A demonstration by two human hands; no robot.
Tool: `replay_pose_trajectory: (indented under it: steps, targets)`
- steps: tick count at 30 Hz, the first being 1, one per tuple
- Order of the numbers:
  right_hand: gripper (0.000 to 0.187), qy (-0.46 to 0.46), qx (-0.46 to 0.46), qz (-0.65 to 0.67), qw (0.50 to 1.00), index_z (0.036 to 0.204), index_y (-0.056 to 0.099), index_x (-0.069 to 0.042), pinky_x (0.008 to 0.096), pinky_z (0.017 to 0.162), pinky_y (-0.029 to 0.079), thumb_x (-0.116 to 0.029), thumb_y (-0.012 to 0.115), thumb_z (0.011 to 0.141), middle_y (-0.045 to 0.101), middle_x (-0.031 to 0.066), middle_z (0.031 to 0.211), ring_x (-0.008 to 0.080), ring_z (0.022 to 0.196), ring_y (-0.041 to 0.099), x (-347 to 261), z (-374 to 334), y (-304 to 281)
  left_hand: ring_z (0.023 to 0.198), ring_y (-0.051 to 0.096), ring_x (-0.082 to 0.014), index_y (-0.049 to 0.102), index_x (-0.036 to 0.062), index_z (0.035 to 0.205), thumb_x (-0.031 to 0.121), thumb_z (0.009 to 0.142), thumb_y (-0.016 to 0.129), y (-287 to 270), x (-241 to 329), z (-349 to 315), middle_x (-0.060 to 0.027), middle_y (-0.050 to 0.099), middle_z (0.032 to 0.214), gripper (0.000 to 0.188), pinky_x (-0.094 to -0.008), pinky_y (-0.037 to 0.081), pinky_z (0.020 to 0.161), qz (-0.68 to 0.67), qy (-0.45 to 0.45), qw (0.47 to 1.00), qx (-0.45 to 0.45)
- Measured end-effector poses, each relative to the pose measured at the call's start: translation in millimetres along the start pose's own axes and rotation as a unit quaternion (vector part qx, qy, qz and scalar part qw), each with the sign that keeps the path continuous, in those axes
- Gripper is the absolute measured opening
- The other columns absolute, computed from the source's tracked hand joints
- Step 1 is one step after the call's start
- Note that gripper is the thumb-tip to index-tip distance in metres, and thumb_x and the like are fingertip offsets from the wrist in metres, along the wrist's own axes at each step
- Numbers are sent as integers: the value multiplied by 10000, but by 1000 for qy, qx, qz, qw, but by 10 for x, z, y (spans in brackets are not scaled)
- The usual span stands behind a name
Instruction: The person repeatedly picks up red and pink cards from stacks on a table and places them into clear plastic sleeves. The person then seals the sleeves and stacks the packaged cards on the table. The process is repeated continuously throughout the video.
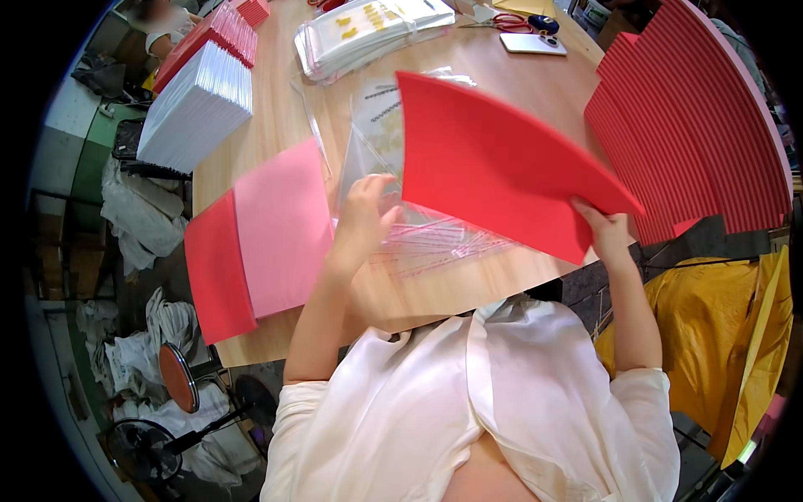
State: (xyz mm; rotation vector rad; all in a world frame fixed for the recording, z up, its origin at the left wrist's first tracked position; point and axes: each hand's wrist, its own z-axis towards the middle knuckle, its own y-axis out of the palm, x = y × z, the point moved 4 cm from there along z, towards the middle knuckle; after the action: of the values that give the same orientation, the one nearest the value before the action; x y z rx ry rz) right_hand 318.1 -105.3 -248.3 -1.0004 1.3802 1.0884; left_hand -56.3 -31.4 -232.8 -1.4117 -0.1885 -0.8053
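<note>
My right hand (pixel 609 230) grips a large red sheet (pixel 493 163) by its lower right corner, thumb on top. The sheet is raised and tilted over the table, bowing slightly. Beneath it lie clear plastic bags (pixel 443 234) with pink-marked edges, partly hidden by the sheet. My left hand (pixel 365 213) is over the left edge of these bags, fingers apart and loosely bent, with nothing seen in it. Left of that hand, a pink sheet (pixel 284 226) lies beside a red piece (pixel 219 268) that overhangs the table's left edge.
Tall stacks of red sheets (pixel 669 134) stand at the right. White stacked sheets (pixel 201 105) and red ones sit at the far left, near another person. Packaged clear bags (pixel 368 33), scissors (pixel 508 22) and a white phone (pixel 533 43) lie at the back. A fan (pixel 142 448) stands lower left.
</note>
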Motion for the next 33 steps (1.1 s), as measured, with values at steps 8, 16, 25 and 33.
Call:
replay_pose_trajectory:
  steps: [8, 16, 25, 33]
  targets:
    - [436, 95, 156, 143, 973, 1297, 465, -11, 320, 872, 519, -41, 616, 889, 594, 94, 1198, 195, 1052, 615, -90, -767, -784, 1187, 541, -279, 653, -1, 1097, 228, 814, 700, 282, 60, -162, -142, 618, 1211, 367, -361, 496, 950, 195, 166, 964, -72]
    - [389, 162, 163, 163, 959, 1262, 495, -27, 337, 874, 533, -74, 619, 896, 613, 92, 1166, 191, 1033, 627, 242, -1215, -1005, 1116, 600, -233, 650, 7, 1085, 141, 837, 617, 578, -14, -30, -122, 650, 1162, 283, -298, 528, 900, 378, 170, 908, -61]
    - [323, 232, 65, 150, 959, 1195, 539, 4, 326, 799, 572, -49, 617, 886, 650, 109, 1067, 205, 934, 670, 308, -1237, -808, 974, 615, -261, 630, 26, 921, 56, 760, 609, 377, 179, 33, -103, 647, 957, 165, -372, 521, 835, 279, 51, 952, -115]
    - [338, 212, 118, 159, 957, 1201, 554, -13, 334, 813, 566, -39, 632, 873, 650, 97, 1096, 203, 947, 666, 381, -1285, -1085, 1269, 456, -319, 549, 41, 1260, 175, 884, 591, 560, 478, 105, -162, 518, 1325, 402, -414, 409, 1019, 79, 147, 986, 4]
